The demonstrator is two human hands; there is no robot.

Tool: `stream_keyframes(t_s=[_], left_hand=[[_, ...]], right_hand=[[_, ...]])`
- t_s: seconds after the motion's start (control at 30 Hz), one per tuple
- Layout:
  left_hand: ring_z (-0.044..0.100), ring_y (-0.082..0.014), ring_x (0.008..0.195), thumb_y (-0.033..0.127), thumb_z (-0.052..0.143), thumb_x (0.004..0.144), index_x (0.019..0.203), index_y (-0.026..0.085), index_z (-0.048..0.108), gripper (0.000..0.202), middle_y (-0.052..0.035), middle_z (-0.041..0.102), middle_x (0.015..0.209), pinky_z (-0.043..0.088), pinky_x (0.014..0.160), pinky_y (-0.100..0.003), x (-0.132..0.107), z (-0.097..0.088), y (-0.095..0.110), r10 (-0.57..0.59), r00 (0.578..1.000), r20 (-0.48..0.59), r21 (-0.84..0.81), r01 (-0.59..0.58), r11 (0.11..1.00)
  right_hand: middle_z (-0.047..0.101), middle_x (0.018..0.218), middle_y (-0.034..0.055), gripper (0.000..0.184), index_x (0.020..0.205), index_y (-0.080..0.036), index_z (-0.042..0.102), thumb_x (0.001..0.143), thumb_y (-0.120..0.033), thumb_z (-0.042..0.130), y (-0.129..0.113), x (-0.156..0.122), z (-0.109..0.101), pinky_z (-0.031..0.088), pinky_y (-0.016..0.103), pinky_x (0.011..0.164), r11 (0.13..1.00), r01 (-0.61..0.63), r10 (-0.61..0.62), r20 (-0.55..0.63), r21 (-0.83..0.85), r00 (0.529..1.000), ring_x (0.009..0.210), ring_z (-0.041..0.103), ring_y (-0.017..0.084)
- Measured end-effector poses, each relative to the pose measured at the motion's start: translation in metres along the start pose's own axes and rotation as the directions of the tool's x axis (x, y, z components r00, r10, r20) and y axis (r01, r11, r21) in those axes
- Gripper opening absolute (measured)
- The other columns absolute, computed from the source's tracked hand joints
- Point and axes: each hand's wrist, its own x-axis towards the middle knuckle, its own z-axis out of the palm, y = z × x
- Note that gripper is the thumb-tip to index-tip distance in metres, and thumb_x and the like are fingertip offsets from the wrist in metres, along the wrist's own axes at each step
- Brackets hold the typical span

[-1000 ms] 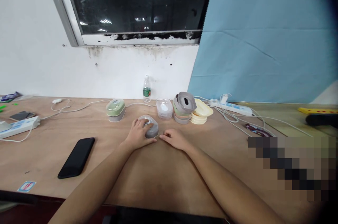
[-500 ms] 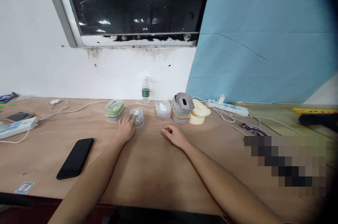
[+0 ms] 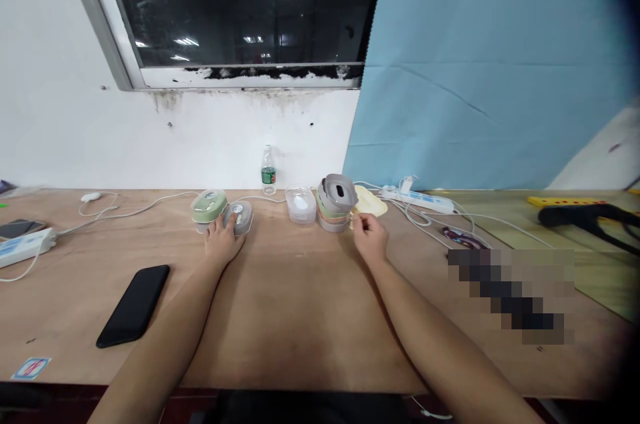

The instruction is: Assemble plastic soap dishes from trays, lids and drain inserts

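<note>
My left hand (image 3: 221, 242) rests its spread fingers on the near left side of a small grey lidded box (image 3: 242, 217) with a clear cover. Against that box stands a green-topped lidded box (image 3: 209, 206) with a grey base. My right hand (image 3: 371, 237) is curled, its fingertips pinched at the front of the pale yellow lids (image 3: 371, 201); what they grip is hidden. Left of it rises a stack of grey, green and peach tubs (image 3: 336, 203). Several clear covers (image 3: 301, 205) sit nested beside the stack.
A plastic bottle (image 3: 269, 173) stands against the wall. Power strips (image 3: 425, 201) with white cables lie at right and left. A black phone (image 3: 134, 306) lies on the brown tabletop (image 3: 295, 317) left of my left arm. A blue sheet (image 3: 450, 77) covers the right wall.
My right hand has moved right and away from me, to the yellow lids. My left hand and the grey box have shifted left, closer to the green-topped box. The view has turned slightly right.
</note>
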Motion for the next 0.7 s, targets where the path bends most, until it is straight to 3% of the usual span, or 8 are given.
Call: stream_keyframes(t_s=[0.1,0.27,0.43,0.7], left_hand=[[0.038,-0.0403,0.127,0.054,0.051,0.081,0.145,0.022,0.035,0.073,-0.0191,0.038,0.143,0.034,0.1,-0.055,0.001,0.001,-0.001,-0.023,1.0,-0.01,-0.007,0.022,1.0],[0.038,-0.0406,0.127,0.055,0.052,0.08,0.146,0.021,0.032,0.077,-0.0198,0.036,0.142,0.033,0.101,-0.054,0.0,0.002,0.001,-0.053,0.999,-0.009,-0.015,0.053,0.999],[0.037,-0.0402,0.129,0.056,0.051,0.081,0.148,0.018,0.028,0.08,-0.0211,0.034,0.144,0.033,0.102,-0.054,-0.005,-0.002,0.005,-0.043,0.999,-0.002,-0.054,0.043,0.998],[0.036,-0.0399,0.129,0.055,0.052,0.081,0.142,0.018,0.037,0.073,-0.0206,0.036,0.144,0.031,0.102,-0.052,-0.015,-0.003,0.019,0.079,0.994,-0.077,-0.058,-0.083,0.995]], right_hand=[[0.057,0.061,0.0005,0.04,0.103,-0.014,0.063,0.083,-0.045,0.048,0.032,0.017,-0.009,0.04,0.028,0.061,0.987,-0.161,0.162,-0.103,0.021,0.981,0.057,0.052,0.017],[0.058,0.063,0.0005,0.053,0.121,-0.012,0.056,0.079,-0.044,0.052,0.06,0.026,-0.008,0.041,0.031,0.064,0.964,-0.257,0.261,-0.075,0.062,0.962,0.061,0.054,0.019],[0.066,0.079,0.0044,0.048,0.116,-0.017,0.059,0.08,-0.049,0.052,0.054,0.02,0.002,0.043,0.031,0.068,0.973,-0.226,0.225,0.033,0.046,0.974,0.068,0.057,0.019],[0.065,0.101,0.0088,0.045,0.121,-0.018,0.057,0.082,-0.04,0.05,0.036,0.02,-0.006,0.045,0.029,0.064,0.988,-0.153,0.157,-0.17,0.036,0.973,0.055,0.054,0.012]])
